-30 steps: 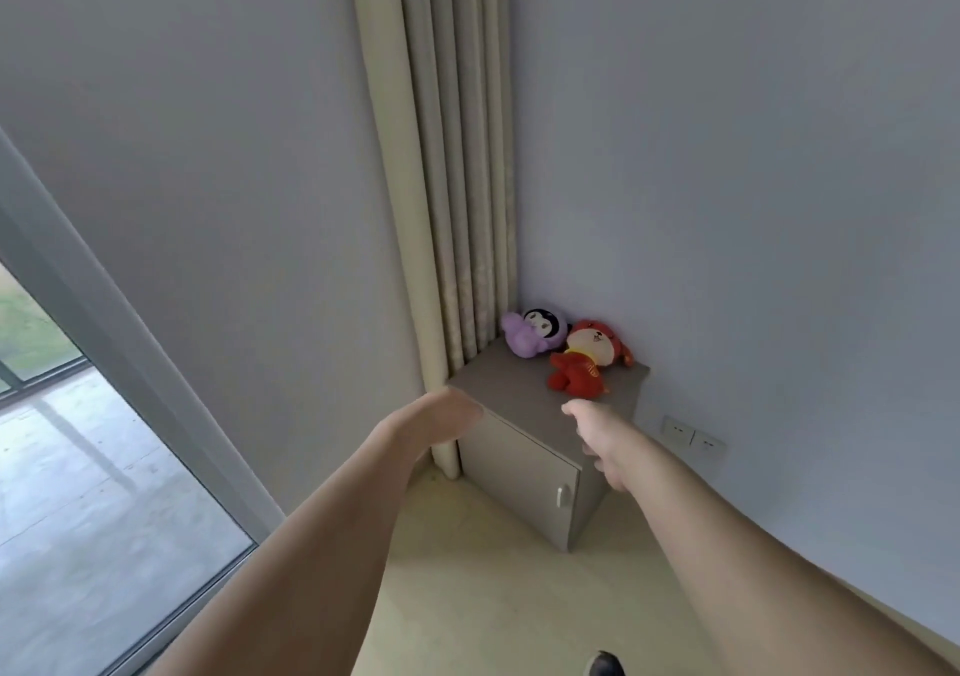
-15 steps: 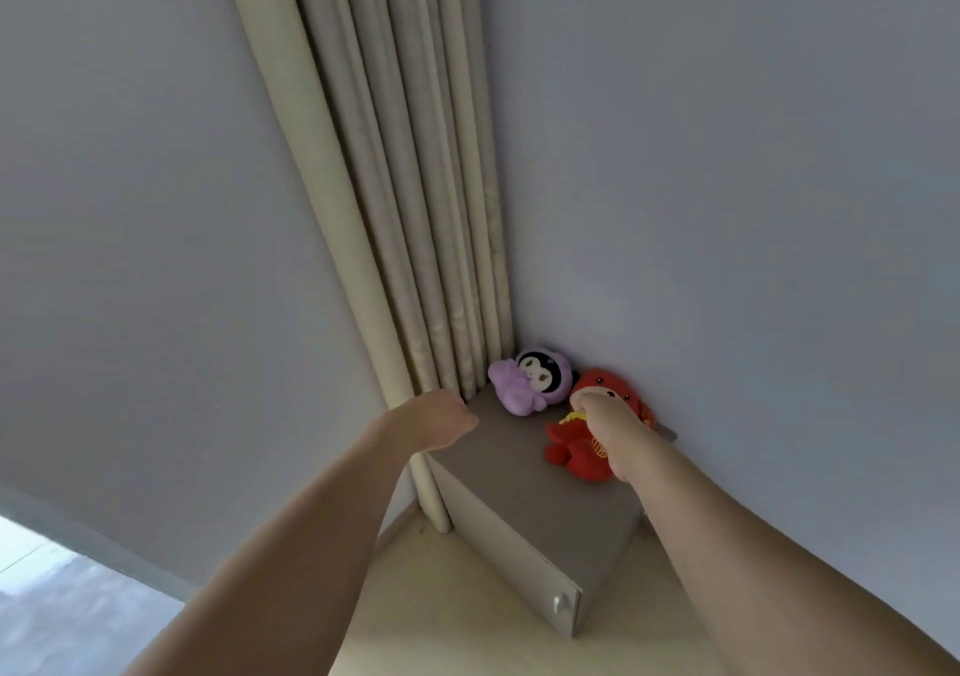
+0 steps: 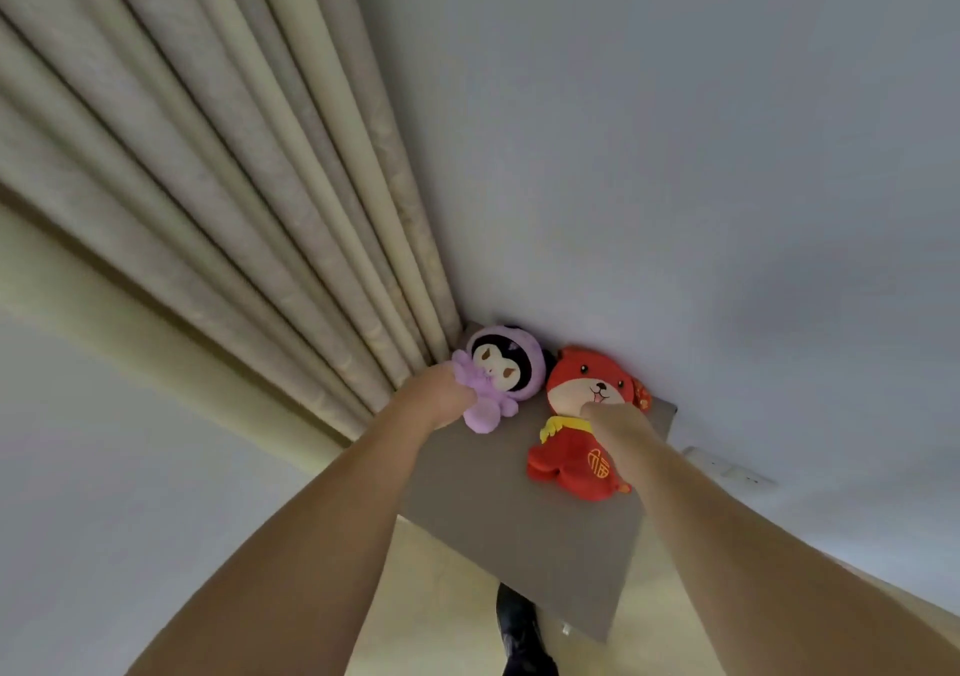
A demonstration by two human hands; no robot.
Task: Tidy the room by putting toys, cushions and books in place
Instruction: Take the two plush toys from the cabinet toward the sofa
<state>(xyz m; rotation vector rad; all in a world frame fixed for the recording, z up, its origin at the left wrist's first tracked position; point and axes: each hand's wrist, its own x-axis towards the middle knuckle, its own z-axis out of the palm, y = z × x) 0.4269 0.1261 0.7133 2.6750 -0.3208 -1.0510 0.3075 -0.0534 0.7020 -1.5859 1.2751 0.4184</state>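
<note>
Gathering step, by the look of it: left hand (image 3: 439, 399) gripping purple plush (image 3: 501, 376) at 12 o'clock on cabinet top (image 3: 519, 519), right hand (image 3: 613, 423) closing on red plush (image 3: 576, 431) at 1 o'clock, grip unclear; next, lifting both clear.

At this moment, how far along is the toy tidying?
Done: nothing visibly put away. In hand: the left hand grips the purple plush; the right hand grips the red plush, both still on the grey cabinet. Left: moving them; no cushions or books visible.
</note>
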